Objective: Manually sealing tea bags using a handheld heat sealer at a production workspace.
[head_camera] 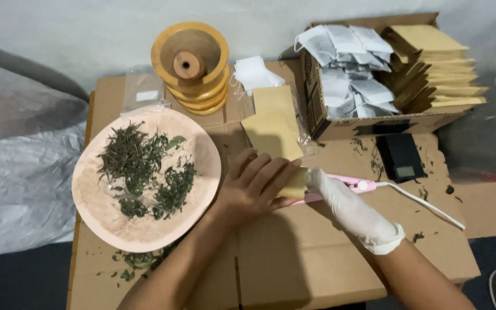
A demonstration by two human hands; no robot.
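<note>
Two hands meet at the middle of the cardboard counter (294, 252): bare left hand (254, 189) lies flat on a tan paper pouch (274, 129), gloved right hand (351, 209) presses a pink sealer (354, 183) closed on the pouch's near end. Leaf-filled bowl (144, 178) sits near the left edge.

Two forearms and hands, one gloved, one bare

The right hand (351, 209) wears a thin white glove, smooth and slightly glossy, that fits close over the fingers and wrinkles a little across the back of the hand; behind the fingers it ends just past the wrist in a loose, rolled cuff that stands out wider than the arm. The left hand (256, 186) wears no glove, with short plain nails at the fingertips and no ring or watch to be seen. Both forearms behind the hands are without sleeves as far as the frame shows
</note>
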